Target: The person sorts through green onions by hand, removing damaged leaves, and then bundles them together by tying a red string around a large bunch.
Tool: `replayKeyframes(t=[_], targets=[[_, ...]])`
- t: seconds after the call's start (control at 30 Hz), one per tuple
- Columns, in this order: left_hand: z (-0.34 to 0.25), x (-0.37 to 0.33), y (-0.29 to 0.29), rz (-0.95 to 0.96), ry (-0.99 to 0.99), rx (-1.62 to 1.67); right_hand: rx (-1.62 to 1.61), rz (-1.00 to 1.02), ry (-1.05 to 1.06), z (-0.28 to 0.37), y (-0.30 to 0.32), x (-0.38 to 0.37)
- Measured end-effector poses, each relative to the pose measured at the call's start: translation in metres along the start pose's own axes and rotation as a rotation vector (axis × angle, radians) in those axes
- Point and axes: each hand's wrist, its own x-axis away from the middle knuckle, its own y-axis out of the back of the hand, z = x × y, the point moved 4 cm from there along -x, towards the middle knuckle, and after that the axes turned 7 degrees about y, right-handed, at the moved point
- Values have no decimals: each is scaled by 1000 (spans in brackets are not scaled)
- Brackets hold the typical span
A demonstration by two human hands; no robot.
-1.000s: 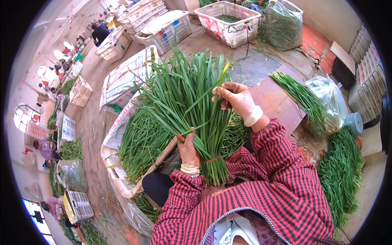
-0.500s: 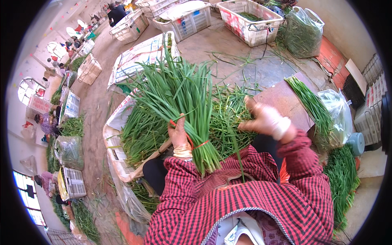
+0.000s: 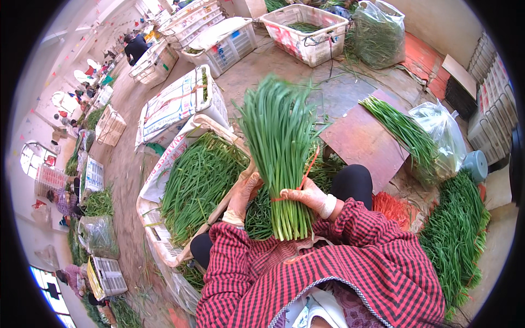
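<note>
Upright in front of me stands a thick bundle of green chives (image 3: 276, 142), its pale cut ends low and its leaf tips blurred. My right hand (image 3: 314, 198) is closed round the lower stems from the right, thumb across the front. A red tie (image 3: 310, 168) sticks up beside that hand, and part of it shows around the stems by the thumb. My left hand (image 3: 243, 198) lies along the bundle's left side, fingers stretched upward and partly hidden at the stems. Loose chives (image 3: 199, 183) fill the lined white crate (image 3: 151, 210) at my left.
A brown board (image 3: 363, 145) at the right bears another chive bundle (image 3: 402, 128). Red ties (image 3: 395, 210) lie by my knee, near a long pile of chives (image 3: 456, 235). Beyond are a clear bag (image 3: 380, 35) and white crates (image 3: 306, 46). People work at the far left.
My right hand has come from the right onto the bundle's lower stems. The bundle has turned upright, its stems no longer slanting right. My left hand has shifted from its front to its left side.
</note>
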Motion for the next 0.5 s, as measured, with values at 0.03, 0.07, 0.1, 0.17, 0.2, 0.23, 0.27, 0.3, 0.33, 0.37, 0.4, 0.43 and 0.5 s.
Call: replayKeyframes(t=[0.03,0.07,0.1,0.17,0.2,0.23,0.27,0.3,0.33,0.37,0.4,0.43,0.5], targets=[[1,-4,-7,54,-17,105,27,30,-13,-6,0,2],[-2,-3,-13,94,-28,206,58,49,25,-9,-9,3],[-18,3,-30,128,-51,325,61,82,8,-9,-19,6],[-30,2,-36,168,-57,504,149,119,16,-4,-28,3],[-32,1,-32,137,-111,490,164,113,84,5,-32,1],[-33,2,-30,106,-166,475,177,108,153,16,-35,-2],[-36,3,-30,79,-216,458,189,95,223,29,-37,-8],[-38,6,-36,67,-205,447,202,87,194,35,-27,-15],[-37,8,-42,8,-227,402,137,71,194,41,-21,-23],[-38,13,-47,-58,-259,353,143,39,188,53,-22,-32],[-38,16,-50,-126,-292,305,149,9,180,65,-22,-42],[-32,12,-51,-155,-257,270,244,-100,290,68,-13,-58],[-32,15,-70,-147,-383,120,218,-257,368,92,-14,-70]])
